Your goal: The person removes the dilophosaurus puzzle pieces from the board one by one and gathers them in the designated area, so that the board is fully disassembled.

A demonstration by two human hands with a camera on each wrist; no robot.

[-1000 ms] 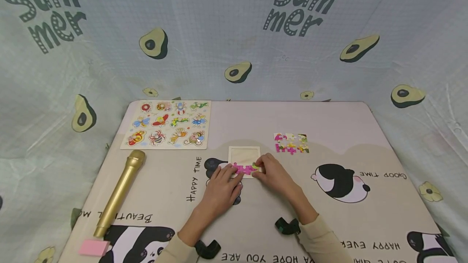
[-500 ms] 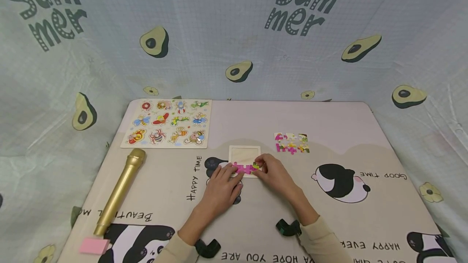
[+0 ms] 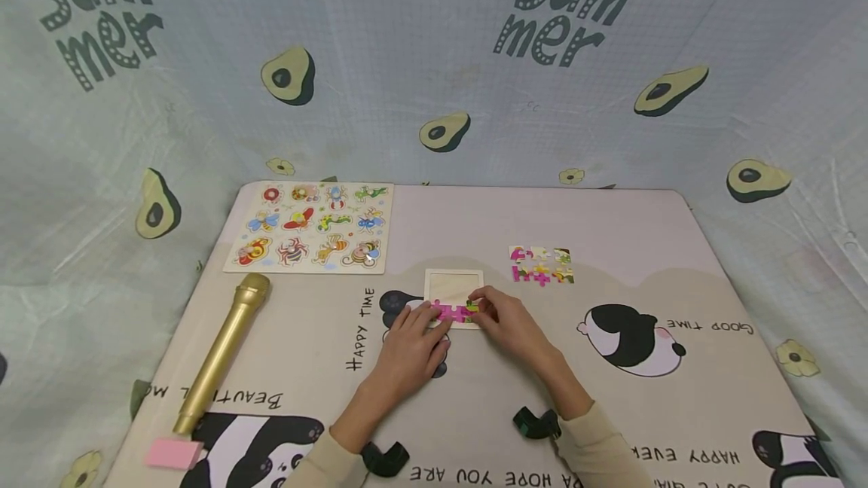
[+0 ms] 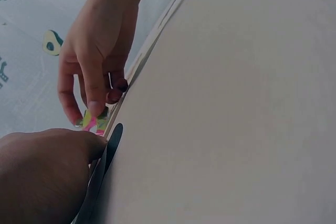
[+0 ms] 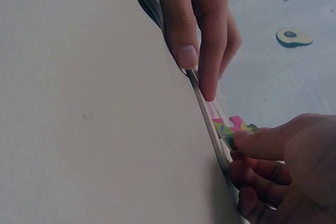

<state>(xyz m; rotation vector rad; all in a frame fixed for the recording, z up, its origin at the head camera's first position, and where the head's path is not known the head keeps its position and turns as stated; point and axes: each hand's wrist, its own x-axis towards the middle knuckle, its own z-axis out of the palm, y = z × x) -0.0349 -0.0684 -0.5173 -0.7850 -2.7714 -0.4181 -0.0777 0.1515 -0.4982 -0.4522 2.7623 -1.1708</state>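
A small wooden puzzle tray (image 3: 453, 282) lies mid-table, with a row of pink jigsaw pieces (image 3: 447, 312) along its near side. My left hand (image 3: 407, 345) rests at the tray's near left corner, fingers extended; in the right wrist view, its thumb is at the near rim and a fingertip touches the pieces. Between thumb and fingers, my right hand (image 3: 508, 324) pinches a green-and-pink puzzle piece (image 5: 226, 131) over the right end of that row. The piece looks tilted in the right wrist view, and fingers partly cover it. Several loose puzzle pieces (image 3: 540, 275) lie grouped right of the tray.
At the back left is a larger board with insect pictures (image 3: 305, 270). A gold microphone (image 3: 220, 356) lies along the left side, with a pink block (image 3: 173, 453) by its lower end. Dark curved devices (image 3: 385, 460) sit by both wrists. A patterned curtain (image 3: 366, 44) rises behind the table.
My right fingertips have shifted slightly left with the puzzle piece, over the end of the pink row. The left hand has stayed in place.
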